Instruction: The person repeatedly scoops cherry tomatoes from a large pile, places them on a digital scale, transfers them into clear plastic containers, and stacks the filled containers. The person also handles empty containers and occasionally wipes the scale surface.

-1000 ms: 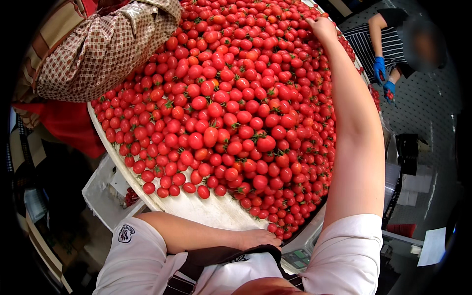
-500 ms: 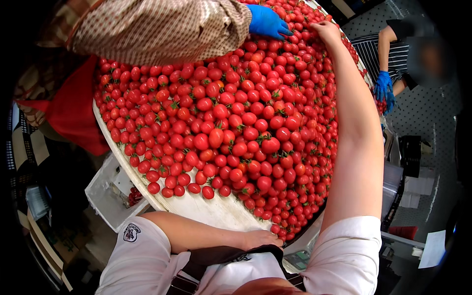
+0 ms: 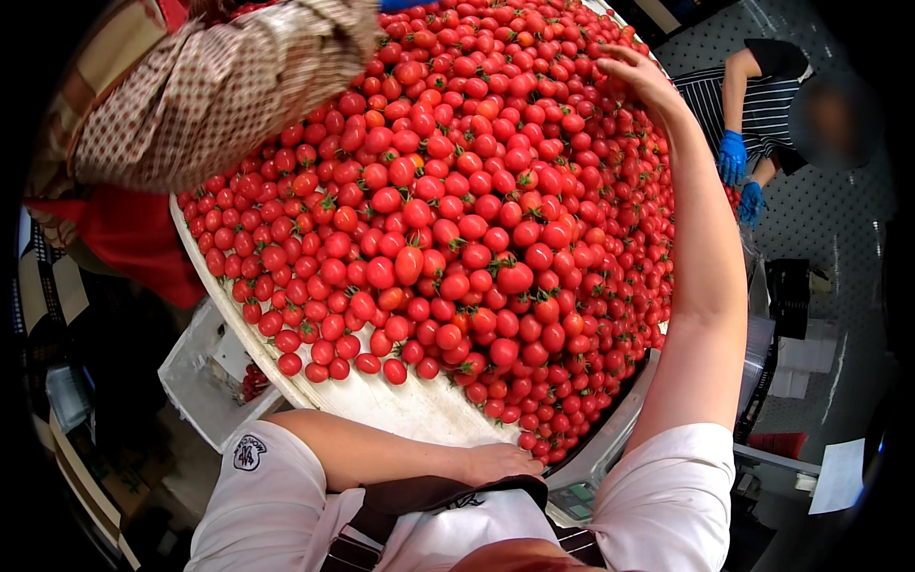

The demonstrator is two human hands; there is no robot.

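Observation:
A deep heap of small red cherry tomatoes (image 3: 438,210), some with green stems, covers most of a white table (image 3: 410,410). My right arm stretches along the heap's right side. At the far right, my right hand (image 3: 643,81) hovers at the tomatoes with its fingers spread and nothing held in them. My left hand (image 3: 503,464) rests at the table's near edge, beside the lowest tomatoes. Its fingertips are partly hidden, so its grip does not show.
A co-worker's checked sleeve (image 3: 238,86) reaches over the far left. Another person in blue gloves (image 3: 732,157) works beyond the right edge. A white bin (image 3: 205,372) stands below the table at left, and a device with a small screen (image 3: 575,500) sits near my right elbow.
The co-worker's sleeve and blue glove have drawn back leftward, the glove almost out of view. My right hand's fingers have spread. The other person's gloves have moved apart. My left hand stays put.

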